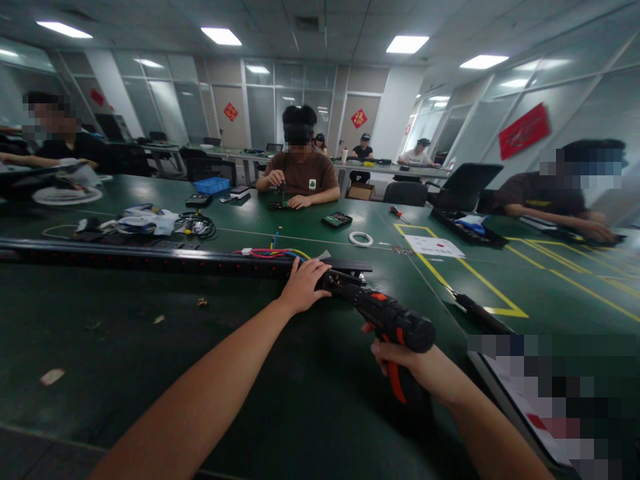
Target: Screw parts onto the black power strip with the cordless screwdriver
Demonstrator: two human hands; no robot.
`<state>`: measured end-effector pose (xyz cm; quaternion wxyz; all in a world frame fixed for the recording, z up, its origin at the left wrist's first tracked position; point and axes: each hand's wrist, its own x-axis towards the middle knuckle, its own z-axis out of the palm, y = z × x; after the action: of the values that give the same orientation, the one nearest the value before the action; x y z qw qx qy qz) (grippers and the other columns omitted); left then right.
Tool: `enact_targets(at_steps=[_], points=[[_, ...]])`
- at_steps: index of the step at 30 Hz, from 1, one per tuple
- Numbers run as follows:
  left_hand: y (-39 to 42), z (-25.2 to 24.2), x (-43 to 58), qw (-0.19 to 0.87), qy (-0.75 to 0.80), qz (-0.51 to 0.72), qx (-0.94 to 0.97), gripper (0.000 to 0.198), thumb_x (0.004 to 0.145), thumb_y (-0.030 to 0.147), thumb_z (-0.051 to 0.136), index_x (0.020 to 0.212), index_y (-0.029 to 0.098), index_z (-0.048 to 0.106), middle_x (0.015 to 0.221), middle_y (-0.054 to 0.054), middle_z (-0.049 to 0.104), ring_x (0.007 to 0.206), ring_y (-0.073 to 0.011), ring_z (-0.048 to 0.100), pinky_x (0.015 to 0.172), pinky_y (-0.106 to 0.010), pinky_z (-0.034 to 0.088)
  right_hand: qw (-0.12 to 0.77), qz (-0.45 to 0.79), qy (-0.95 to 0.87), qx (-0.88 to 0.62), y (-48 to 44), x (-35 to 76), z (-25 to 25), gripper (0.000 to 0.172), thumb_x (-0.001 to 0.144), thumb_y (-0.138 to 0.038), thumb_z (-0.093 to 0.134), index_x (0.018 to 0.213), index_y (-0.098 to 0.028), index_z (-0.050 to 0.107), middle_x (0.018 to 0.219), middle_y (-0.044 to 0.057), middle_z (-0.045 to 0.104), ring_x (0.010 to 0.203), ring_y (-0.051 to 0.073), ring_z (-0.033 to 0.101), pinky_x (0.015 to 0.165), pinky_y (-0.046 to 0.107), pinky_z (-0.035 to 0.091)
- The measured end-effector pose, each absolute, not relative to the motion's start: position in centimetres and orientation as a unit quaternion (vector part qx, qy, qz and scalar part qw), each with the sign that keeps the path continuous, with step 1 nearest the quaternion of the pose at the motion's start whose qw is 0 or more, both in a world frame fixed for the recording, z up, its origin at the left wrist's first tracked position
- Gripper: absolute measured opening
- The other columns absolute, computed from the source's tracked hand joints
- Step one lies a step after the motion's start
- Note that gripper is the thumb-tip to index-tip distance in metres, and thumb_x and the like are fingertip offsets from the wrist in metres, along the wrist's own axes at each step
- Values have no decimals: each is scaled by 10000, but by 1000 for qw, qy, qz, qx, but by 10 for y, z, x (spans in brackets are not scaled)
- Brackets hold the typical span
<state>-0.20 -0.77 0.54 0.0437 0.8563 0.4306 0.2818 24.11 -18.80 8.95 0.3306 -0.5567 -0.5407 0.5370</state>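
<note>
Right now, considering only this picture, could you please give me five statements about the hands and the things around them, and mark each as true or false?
1. The right hand holds a black-and-orange power drill. True.
2. The left hand is raised well clear of the long black bar. False: the left hand rests on it, near one end.
3. Red, blue and yellow wires show close to the left hand. True.
4. The white ring hangs on the drill. False: the ring lies on the green tabletop.
5. The blue plastic basket is farther away than the bar. True.
</note>
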Motion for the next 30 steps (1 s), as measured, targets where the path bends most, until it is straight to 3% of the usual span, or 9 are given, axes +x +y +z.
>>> enact_targets(at_steps=[6,19,30], points=[[-8,5,-2,45,430,281,856,669,945,411,814,1551,284,559,1561,-111,595,1547,-339,442,1346,-659,96,348,520,-550,-553,-186,243,89,390,681,-443,888,940,-197,732,867,11,696,696,199,653,707,367,515],[-8,5,-2,41,430,284,856,668,940,404,816,1546,287,562,1555,-110,599,1540,-339,451,1345,-655,107,332,480,-583,-565,-184,244,87,304,724,-454,841,867,-210,730,787,24,684,765,236,634,742,374,486],[-9,7,-2,47,431,285,855,650,947,397,816,1535,266,571,1556,-114,599,1554,-334,439,1351,-653,90,324,497,-574,-564,-183,247,83,319,737,-457,819,885,-210,683,706,-6,648,670,202,606,656,344,480]])
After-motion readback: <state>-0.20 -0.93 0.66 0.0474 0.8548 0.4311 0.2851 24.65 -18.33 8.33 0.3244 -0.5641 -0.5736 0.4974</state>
